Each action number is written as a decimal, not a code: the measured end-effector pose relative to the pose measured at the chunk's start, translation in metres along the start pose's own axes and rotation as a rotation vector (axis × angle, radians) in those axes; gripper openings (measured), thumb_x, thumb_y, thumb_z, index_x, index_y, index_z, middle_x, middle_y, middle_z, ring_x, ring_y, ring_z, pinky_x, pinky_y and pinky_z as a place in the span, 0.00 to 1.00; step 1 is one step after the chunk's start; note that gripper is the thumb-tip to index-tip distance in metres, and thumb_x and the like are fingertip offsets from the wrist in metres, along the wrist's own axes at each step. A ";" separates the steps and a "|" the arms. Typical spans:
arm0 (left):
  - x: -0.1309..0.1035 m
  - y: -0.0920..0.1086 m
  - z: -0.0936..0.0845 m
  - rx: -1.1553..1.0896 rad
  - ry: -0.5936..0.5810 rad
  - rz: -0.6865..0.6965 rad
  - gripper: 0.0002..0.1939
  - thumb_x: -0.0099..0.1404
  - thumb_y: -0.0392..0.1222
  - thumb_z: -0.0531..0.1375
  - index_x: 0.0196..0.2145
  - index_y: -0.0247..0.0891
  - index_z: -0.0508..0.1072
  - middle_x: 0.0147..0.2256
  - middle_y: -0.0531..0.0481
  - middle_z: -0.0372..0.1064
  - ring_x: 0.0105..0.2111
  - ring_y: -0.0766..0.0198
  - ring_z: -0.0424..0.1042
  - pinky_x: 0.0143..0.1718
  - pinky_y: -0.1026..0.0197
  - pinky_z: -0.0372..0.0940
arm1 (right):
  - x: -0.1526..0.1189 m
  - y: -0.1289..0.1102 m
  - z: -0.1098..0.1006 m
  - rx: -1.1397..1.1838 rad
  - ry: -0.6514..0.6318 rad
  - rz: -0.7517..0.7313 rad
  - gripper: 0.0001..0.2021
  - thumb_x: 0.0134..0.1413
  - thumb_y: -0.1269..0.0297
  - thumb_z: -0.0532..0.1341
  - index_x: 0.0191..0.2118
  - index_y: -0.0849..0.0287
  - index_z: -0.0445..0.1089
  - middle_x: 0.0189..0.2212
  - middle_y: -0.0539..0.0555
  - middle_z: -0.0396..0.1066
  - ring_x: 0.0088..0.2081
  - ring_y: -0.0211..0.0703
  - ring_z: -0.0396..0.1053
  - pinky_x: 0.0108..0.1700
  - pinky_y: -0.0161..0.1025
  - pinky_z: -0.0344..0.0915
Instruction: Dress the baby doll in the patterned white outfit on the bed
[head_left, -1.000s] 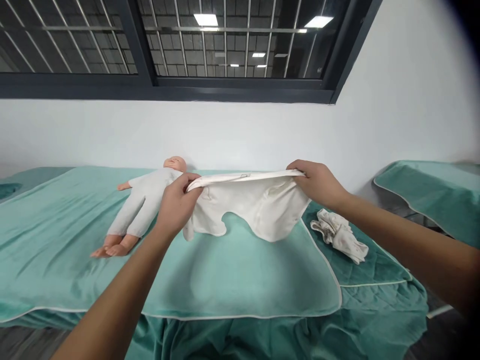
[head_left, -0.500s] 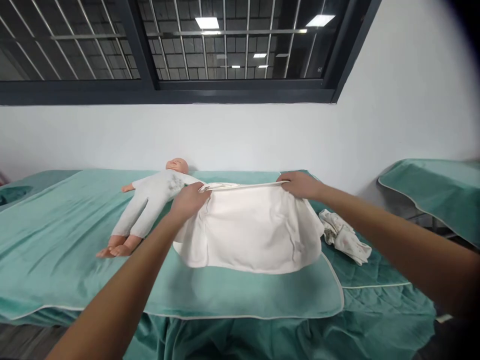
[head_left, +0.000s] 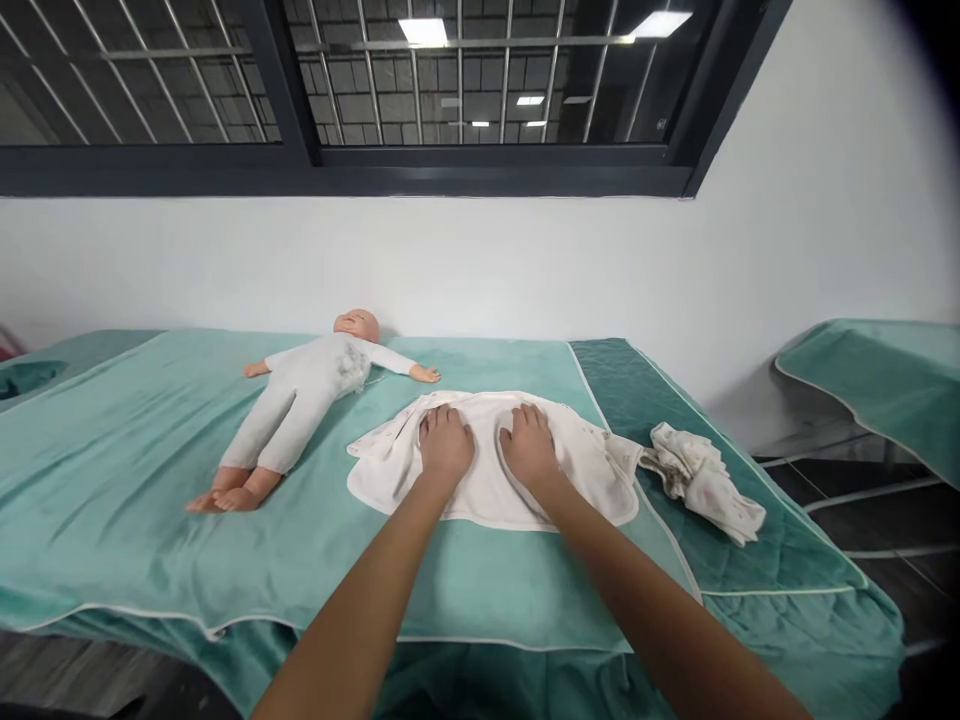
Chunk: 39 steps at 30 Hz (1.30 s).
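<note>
- White wall (head_left: 525,265): plain, beyond both hands, running behind the bed.
- Dark green quilted cover (head_left: 787,630): on the bed, exposed to the right of the right hand and hanging in folds on the near side, below both hands.
- Light green sheet (head_left: 120,480): over the cover, pale-edged, directly under the work area and extending well to the left of the left hand; wrinkled there.
- Window (head_left: 480,180): dark frame, metal bars behind the glass, high beyond both hands; bright light panels show in the glass.
- Second green-covered surface (head_left: 892,390): well apart to the right of the right hand, partly out of view.
- White garment (head_left: 487,500): on the light green sheet, under both hands, spread wide with raised folds around the fingers; its right end meets the crumpled cloth in this view.
- Doll (head_left: 307,390): to the left of the left hand, lying on the sheet, white body, bare feet towards the near side, head towards the wall; dark, worn patch on the chest; nearer arm stretched towards the garment.
- Crumpled cloth (head_left: 701,480): to the right of the right hand, off-white, bunched on the dark green cover.
- Left hand (head_left: 447,443): open, palm down on the garment; no grip observed.
- Right hand (head_left: 531,447): open, palm down on the garment, just beside the left; no grip observed.
</note>
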<state>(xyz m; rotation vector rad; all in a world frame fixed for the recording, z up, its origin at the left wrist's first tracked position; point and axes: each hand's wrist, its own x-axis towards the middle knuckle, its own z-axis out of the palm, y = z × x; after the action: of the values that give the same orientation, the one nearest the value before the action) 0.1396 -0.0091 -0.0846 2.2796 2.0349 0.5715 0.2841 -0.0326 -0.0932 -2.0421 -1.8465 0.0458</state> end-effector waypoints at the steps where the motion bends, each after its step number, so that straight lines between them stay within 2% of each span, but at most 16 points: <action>1: 0.006 -0.002 0.000 0.003 0.007 -0.030 0.24 0.68 0.41 0.50 0.57 0.27 0.65 0.63 0.33 0.58 0.64 0.46 0.55 0.64 0.45 0.51 | 0.007 0.001 0.001 -0.003 -0.001 0.037 0.24 0.63 0.63 0.49 0.61 0.71 0.61 0.64 0.68 0.57 0.67 0.57 0.48 0.67 0.48 0.45; 4: 0.020 -0.004 0.001 0.003 0.010 -0.084 0.27 0.68 0.43 0.50 0.61 0.28 0.62 0.65 0.34 0.56 0.65 0.46 0.54 0.64 0.45 0.53 | 0.023 -0.002 0.005 -0.009 -0.021 0.118 0.26 0.63 0.61 0.50 0.60 0.73 0.62 0.65 0.71 0.56 0.68 0.62 0.48 0.66 0.52 0.47; 7: 0.024 0.001 0.005 0.008 0.002 -0.132 0.31 0.68 0.44 0.49 0.66 0.31 0.54 0.69 0.38 0.47 0.68 0.47 0.48 0.65 0.43 0.52 | 0.031 -0.010 0.010 -0.020 -0.007 0.173 0.30 0.62 0.59 0.50 0.66 0.72 0.53 0.69 0.73 0.45 0.70 0.64 0.39 0.65 0.59 0.47; 10: 0.027 0.005 0.008 0.017 -0.021 -0.153 0.35 0.68 0.46 0.48 0.69 0.34 0.47 0.71 0.40 0.39 0.69 0.46 0.43 0.64 0.39 0.52 | 0.033 -0.013 0.016 -0.046 0.041 0.165 0.33 0.63 0.58 0.49 0.70 0.68 0.46 0.71 0.71 0.35 0.72 0.61 0.30 0.64 0.61 0.49; 14: 0.037 0.005 0.007 0.031 -0.046 -0.126 0.34 0.70 0.50 0.45 0.70 0.37 0.46 0.71 0.40 0.36 0.69 0.45 0.42 0.63 0.36 0.54 | 0.041 -0.005 0.017 -0.071 0.076 0.117 0.33 0.64 0.55 0.49 0.70 0.64 0.45 0.71 0.69 0.35 0.72 0.59 0.31 0.63 0.59 0.51; 17: 0.052 0.003 0.006 0.044 -0.050 -0.088 0.33 0.71 0.51 0.43 0.70 0.37 0.48 0.71 0.41 0.36 0.69 0.45 0.42 0.62 0.37 0.55 | 0.057 0.002 0.015 -0.082 0.069 0.097 0.33 0.64 0.54 0.49 0.70 0.63 0.45 0.71 0.69 0.36 0.72 0.58 0.32 0.63 0.58 0.52; 21: 0.074 -0.001 0.011 0.047 0.023 -0.037 0.35 0.71 0.51 0.44 0.71 0.39 0.41 0.71 0.41 0.37 0.69 0.46 0.42 0.62 0.38 0.56 | 0.086 0.008 0.017 -0.093 0.056 0.085 0.33 0.65 0.54 0.48 0.70 0.62 0.44 0.72 0.67 0.34 0.72 0.57 0.31 0.64 0.59 0.50; 25: 0.089 -0.003 0.022 0.050 0.110 -0.014 0.35 0.71 0.49 0.44 0.71 0.40 0.38 0.72 0.42 0.34 0.69 0.46 0.42 0.62 0.40 0.56 | 0.106 0.010 0.028 -0.101 0.142 0.051 0.35 0.65 0.54 0.46 0.71 0.65 0.37 0.72 0.67 0.30 0.72 0.56 0.27 0.65 0.60 0.47; 31: 0.089 -0.002 0.026 0.032 0.213 -0.015 0.33 0.73 0.49 0.42 0.71 0.41 0.39 0.72 0.43 0.34 0.69 0.47 0.42 0.63 0.43 0.56 | 0.109 0.013 0.037 -0.095 0.213 0.027 0.35 0.66 0.52 0.43 0.72 0.66 0.34 0.72 0.66 0.30 0.72 0.56 0.27 0.66 0.60 0.45; 39: 0.088 -0.002 0.032 0.081 0.225 -0.006 0.32 0.73 0.50 0.41 0.71 0.45 0.40 0.72 0.45 0.33 0.69 0.46 0.42 0.60 0.42 0.59 | 0.111 0.016 0.040 -0.050 0.155 0.053 0.35 0.67 0.51 0.41 0.72 0.64 0.32 0.72 0.65 0.28 0.72 0.55 0.25 0.66 0.62 0.44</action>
<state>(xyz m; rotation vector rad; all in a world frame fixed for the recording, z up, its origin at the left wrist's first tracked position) 0.1534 0.0827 -0.0930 2.3479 2.1998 0.7925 0.3030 0.0833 -0.1092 -2.0651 -1.7152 -0.1417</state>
